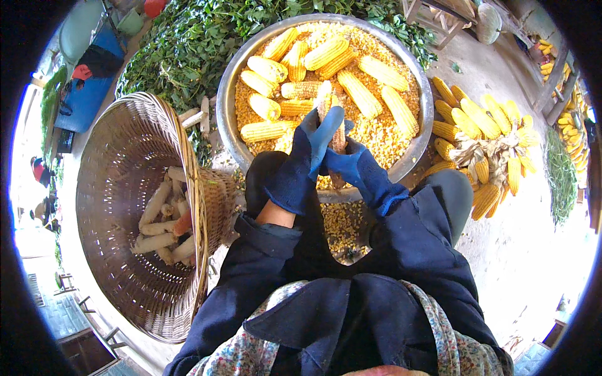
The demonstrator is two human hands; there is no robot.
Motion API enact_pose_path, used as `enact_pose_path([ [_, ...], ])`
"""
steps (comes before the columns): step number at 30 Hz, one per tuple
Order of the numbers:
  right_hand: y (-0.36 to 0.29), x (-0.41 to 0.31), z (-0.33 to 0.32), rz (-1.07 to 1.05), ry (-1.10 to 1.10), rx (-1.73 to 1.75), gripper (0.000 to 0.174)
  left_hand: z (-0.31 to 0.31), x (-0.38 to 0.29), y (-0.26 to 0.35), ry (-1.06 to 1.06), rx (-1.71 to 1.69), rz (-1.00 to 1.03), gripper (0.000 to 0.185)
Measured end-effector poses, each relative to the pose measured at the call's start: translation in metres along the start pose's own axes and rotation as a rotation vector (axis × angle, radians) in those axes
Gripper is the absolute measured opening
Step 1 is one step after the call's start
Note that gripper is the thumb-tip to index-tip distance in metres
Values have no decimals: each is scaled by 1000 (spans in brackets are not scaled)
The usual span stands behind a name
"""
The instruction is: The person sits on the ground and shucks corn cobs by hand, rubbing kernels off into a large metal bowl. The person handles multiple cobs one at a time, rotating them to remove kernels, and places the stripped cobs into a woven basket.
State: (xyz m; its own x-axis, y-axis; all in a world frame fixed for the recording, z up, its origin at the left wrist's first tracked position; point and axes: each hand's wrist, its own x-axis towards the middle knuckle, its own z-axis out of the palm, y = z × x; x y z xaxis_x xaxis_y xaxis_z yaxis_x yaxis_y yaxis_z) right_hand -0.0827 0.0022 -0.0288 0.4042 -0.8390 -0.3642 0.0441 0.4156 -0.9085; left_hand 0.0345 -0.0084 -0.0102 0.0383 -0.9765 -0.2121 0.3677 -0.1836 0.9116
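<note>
Both hands wear blue work gloves and meet over the near part of a wide metal basin [425, 101]. My left hand [312, 145] is closed around a pale, mostly stripped corn cob [323, 96]. My right hand [350, 162] grips a reddish-brown corn cob [338, 136], which lies against the pale one. Part of both cobs is hidden by the gloves. Loose yellow kernels [383, 148] fill the basin, and several whole ears of corn [360, 94] lie on them around the hands.
A tall wicker basket [202, 188] stands at the left with stripped cobs [157, 202] inside. Green leafy vines [188, 51] are heaped beyond the basin. A bundle of corn ears tied by their husks [489, 145] lies on the floor at the right. Kernels [343, 230] are scattered between the legs.
</note>
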Motion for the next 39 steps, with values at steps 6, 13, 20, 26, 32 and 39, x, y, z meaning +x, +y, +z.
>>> enact_pose_path([
  [6, 21, 16, -11, 2, -74, -17, 48, -2, -13, 5, 43, -25, -9, 46],
  [13, -16, -15, 0, 25, -61, 103, 49, -13, 5, 7, -50, -22, -12, 58],
  [20, -12, -5, -1, -18, 26, -171, 49, 0, 26, 16, -39, -18, -40, 64],
  [26, -8, 3, -3, 97, -127, -43, 48, -23, 33, 0, 77, 1, 84, 52],
  [32, -13, 3, -4, 42, -72, -59, 48, -10, 27, 22, -39, -140, -82, 63],
  [39, -7, 4, 2, 29, -102, -66, 48, -8, 12, 25, 49, -57, -44, 48],
])
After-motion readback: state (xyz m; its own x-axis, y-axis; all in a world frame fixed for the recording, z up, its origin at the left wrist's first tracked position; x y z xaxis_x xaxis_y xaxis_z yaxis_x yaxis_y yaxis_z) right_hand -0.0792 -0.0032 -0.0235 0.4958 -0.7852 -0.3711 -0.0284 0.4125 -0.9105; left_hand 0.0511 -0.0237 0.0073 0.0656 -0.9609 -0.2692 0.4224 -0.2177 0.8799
